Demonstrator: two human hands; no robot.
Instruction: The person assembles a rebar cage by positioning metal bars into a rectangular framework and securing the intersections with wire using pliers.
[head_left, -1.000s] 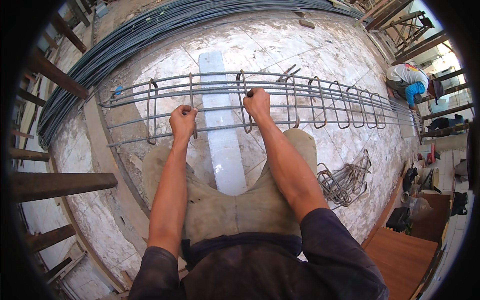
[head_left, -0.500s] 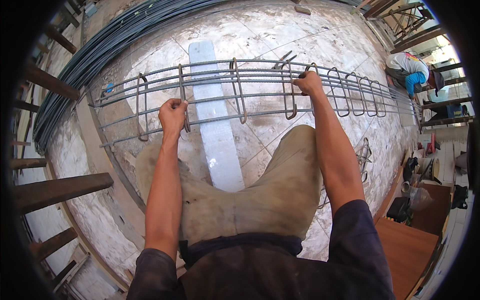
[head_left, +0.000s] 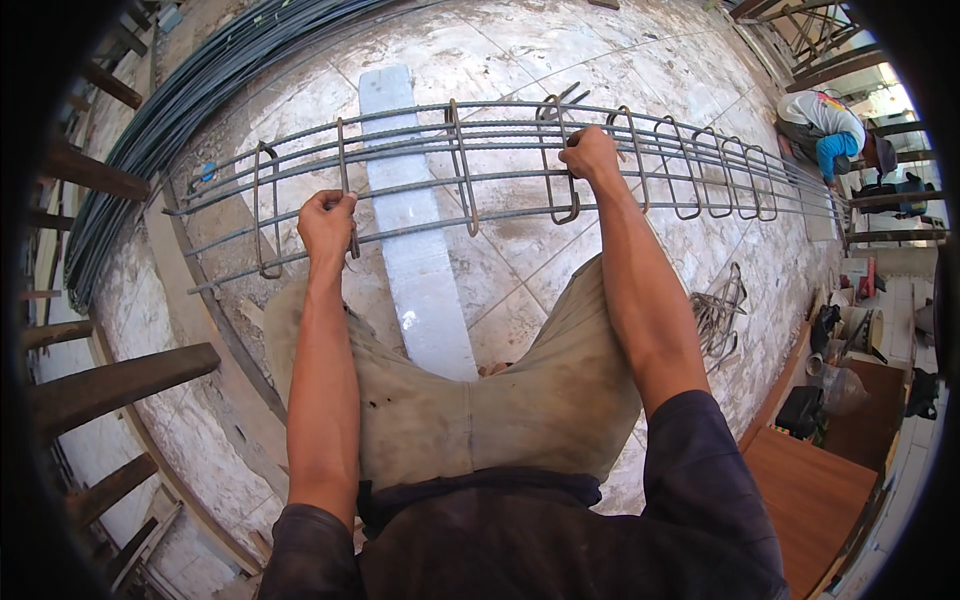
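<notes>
Several long ribbed steel bars (head_left: 400, 186) run across in front of me, with rectangular wire stirrups around them as a loose cage. My left hand (head_left: 327, 228) is closed, thumb and fingers pinching the lower part of a stirrup (head_left: 342, 155) near the cage's left end. Higher up and to the right, my right hand (head_left: 592, 155) is closed on the side of another stirrup (head_left: 551, 130); its fingertips partly hide the wire. Between the hands hangs a stirrup (head_left: 462, 180) that neither touches. Farther right, several more stirrups (head_left: 680, 170) stand spaced along the bars.
A pale plank (head_left: 430, 290) lies under the cage and reaches toward my legs. Bundled steel bars (head_left: 190, 120) curve along the far left. Loose stirrups (head_left: 722, 312) are heaped right of my knee. A person (head_left: 825, 130) bends at the cage's far right end. Wooden beams (head_left: 130, 385) jut from the left.
My right hand has shifted slightly left and closed in on the stirrup beside it. The left hand keeps its stirrup. The view has moved a little, showing more of the loose stirrup heap.
</notes>
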